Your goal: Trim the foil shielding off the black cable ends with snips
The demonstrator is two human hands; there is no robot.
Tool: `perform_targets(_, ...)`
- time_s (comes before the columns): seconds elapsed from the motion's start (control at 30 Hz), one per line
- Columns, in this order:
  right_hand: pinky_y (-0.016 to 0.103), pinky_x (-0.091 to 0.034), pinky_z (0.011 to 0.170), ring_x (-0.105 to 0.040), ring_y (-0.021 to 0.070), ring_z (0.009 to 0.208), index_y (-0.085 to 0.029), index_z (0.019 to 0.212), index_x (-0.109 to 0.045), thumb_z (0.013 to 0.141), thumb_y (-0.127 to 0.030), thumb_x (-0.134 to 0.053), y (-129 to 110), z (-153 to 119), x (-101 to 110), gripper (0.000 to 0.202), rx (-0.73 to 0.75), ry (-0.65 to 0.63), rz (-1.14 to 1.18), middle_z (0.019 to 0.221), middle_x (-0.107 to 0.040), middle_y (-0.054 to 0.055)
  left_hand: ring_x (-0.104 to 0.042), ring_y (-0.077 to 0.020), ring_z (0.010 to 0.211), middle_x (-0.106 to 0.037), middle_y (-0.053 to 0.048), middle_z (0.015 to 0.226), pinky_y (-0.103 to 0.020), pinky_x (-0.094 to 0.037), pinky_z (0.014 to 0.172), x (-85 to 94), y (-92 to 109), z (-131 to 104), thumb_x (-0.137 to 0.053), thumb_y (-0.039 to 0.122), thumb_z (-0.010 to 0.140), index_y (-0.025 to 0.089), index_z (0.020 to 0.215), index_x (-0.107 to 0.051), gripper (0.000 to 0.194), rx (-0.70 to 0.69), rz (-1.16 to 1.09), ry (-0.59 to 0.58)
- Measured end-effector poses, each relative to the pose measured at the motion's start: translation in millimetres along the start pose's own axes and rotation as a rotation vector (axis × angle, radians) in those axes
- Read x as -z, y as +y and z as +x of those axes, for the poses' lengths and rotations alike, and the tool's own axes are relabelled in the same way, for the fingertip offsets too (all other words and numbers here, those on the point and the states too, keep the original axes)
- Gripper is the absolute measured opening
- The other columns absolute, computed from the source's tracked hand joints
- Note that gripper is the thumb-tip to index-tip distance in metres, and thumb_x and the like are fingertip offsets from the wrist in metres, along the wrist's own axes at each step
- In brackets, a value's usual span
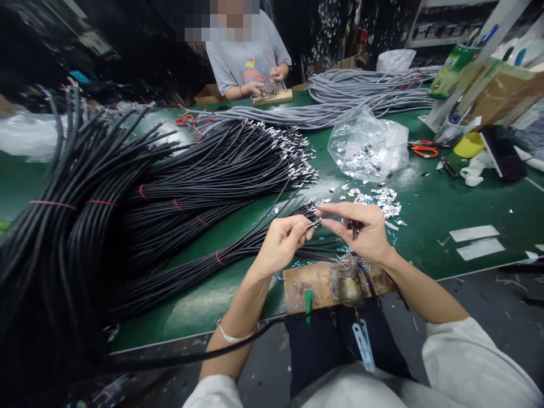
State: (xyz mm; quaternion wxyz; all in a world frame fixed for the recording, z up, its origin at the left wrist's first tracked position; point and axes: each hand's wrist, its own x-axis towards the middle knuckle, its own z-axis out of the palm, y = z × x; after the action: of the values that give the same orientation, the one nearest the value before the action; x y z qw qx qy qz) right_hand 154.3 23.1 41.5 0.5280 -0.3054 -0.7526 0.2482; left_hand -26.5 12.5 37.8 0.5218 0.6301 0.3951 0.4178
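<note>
My left hand pinches the stripped end of a black cable between thumb and bent fingers. Facing it, my right hand has its thumb and forefinger at the cable's tip, while its other fingers curl round a small dark tool whose kind I cannot make out. A bundle of black cables with a red tie lies under and beside my left hand. Below my hands, a wooden board with a worn metal fixture sits at the table edge. Small blue wire bits are scattered around it.
Thick black cable bundles fill the left of the green table. Foil scraps, a plastic bag, orange scissors and a phone lie right. Grey cables lie behind; a co-worker sits opposite.
</note>
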Motion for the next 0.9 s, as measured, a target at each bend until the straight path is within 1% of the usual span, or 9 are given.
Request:
perform_targets(0.13, 0.029, -0.057, 0.065, -0.071, 0.0161, 0.076, -0.028, 0.105, -0.071, 0.077, -0.010, -0.062, 11, -7, -3, 0.035, 0.104, 0.027, -0.037, 0.093, -0.075, 0.001, -0.018, -0.0034, 0.040, -0.027, 0.006, 0.048, -0.021, -0.012, 0.037, -1.2, -3, 0, -0.052, 0.059, 0.082, 0.016, 0.055, -0.043, 0.051, 0.096, -0.128, -0.069)
perform_targets(0.3, 0.028, -0.055, 0.067, -0.070, 0.0148, 0.079, -0.025, 0.104, -0.070, 0.080, -0.009, -0.059, 11, -7, -8, 0.031, 0.150, 0.050, -0.084, 0.093, -0.075, 0.001, -0.014, -0.0022, 0.040, -0.023, 0.008, 0.048, -0.018, -0.011, 0.036, -3.7, -5, 1, -0.054, 0.058, 0.080, 0.017, 0.055, -0.040, 0.050, 0.165, -0.214, -0.100)
perform_targets(0.4, 0.028, -0.053, 0.065, -0.066, 0.0135, 0.073, -0.022, 0.096, -0.070, 0.082, -0.011, -0.057, 6, -6, -12, 0.022, 0.106, 0.088, -0.138, 0.083, -0.072, 0.002, -0.020, -0.0019, 0.038, -0.029, 0.007, 0.046, -0.018, -0.013, 0.037, -7.3, -5, 3, -0.055, 0.058, 0.080, 0.015, 0.056, -0.045, 0.050, 0.155, -0.185, -0.055)
perform_targets(0.5, 0.024, -0.047, 0.054, -0.056, 0.0096, 0.059, -0.020, 0.091, -0.068, 0.079, -0.012, -0.057, 2, -4, -15, 0.018, -0.036, 0.114, -0.090, 0.077, -0.067, 0.001, -0.029, -0.0026, 0.039, -0.040, 0.004, 0.048, -0.018, -0.019, 0.037, -11.0, -7, 5, -0.059, 0.055, 0.078, 0.013, 0.062, -0.054, 0.045, 0.124, -0.132, 0.024)
perform_targets(0.6, 0.021, -0.037, 0.044, -0.038, 0.0051, 0.043, -0.019, 0.086, -0.067, 0.075, -0.012, -0.058, 0, -3, -18, 0.016, -0.212, 0.136, 0.049, 0.062, -0.058, -0.004, -0.036, -0.0041, 0.040, -0.045, 0.004, 0.050, -0.018, -0.027, 0.039, -13.9, -9, 6, -0.064, 0.050, 0.075, 0.014, 0.066, -0.055, 0.039, 0.062, -0.104, 0.095)
perform_targets(0.67, 0.021, -0.032, 0.041, -0.030, 0.0043, 0.039, -0.018, 0.082, -0.066, 0.073, -0.011, -0.057, -2, -3, -20, 0.014, -0.269, 0.154, 0.117, 0.053, -0.047, -0.008, -0.040, -0.0054, 0.041, -0.046, 0.005, 0.050, -0.019, -0.031, 0.042, -16.1, -12, 5, -0.065, 0.046, 0.076, 0.015, 0.066, -0.053, 0.034, -0.005, -0.088, 0.135)
perform_targets(0.73, 0.021, -0.032, 0.042, -0.031, 0.0047, 0.040, -0.018, 0.079, -0.065, 0.071, -0.010, -0.056, -3, -4, -22, 0.015, -0.237, 0.184, 0.097, 0.053, -0.045, -0.008, -0.044, -0.0067, 0.046, -0.048, 0.004, 0.054, -0.020, -0.034, 0.045, -19.4, -14, 4, -0.064, 0.039, 0.078, 0.016, 0.067, -0.052, 0.028, -0.093, -0.002, 0.214)
perform_targets(0.83, 0.023, -0.036, 0.048, -0.040, 0.0069, 0.047, -0.020, 0.079, -0.066, 0.071, -0.008, -0.054, -2, -8, -22, 0.018, -0.081, 0.199, -0.071, 0.063, -0.054, -0.004, -0.044, -0.0084, 0.054, -0.049, 0.002, 0.061, -0.021, -0.035, 0.051, -25.8, -18, 2, -0.061, 0.026, 0.080, 0.016, 0.066, -0.054, 0.019, -0.277, 0.357, 0.401)
perform_targets(0.9, 0.024, -0.038, 0.051, -0.044, 0.0089, 0.052, -0.020, 0.080, -0.066, 0.071, -0.008, -0.054, 2, -10, -22, 0.019, -0.005, 0.173, -0.169, 0.065, -0.057, -0.002, -0.042, -0.0093, 0.057, -0.047, 0.001, 0.062, -0.023, -0.033, 0.053, -29.1, -20, 2, -0.058, 0.019, 0.081, 0.016, 0.063, -0.053, 0.019, -0.371, 0.580, 0.477)
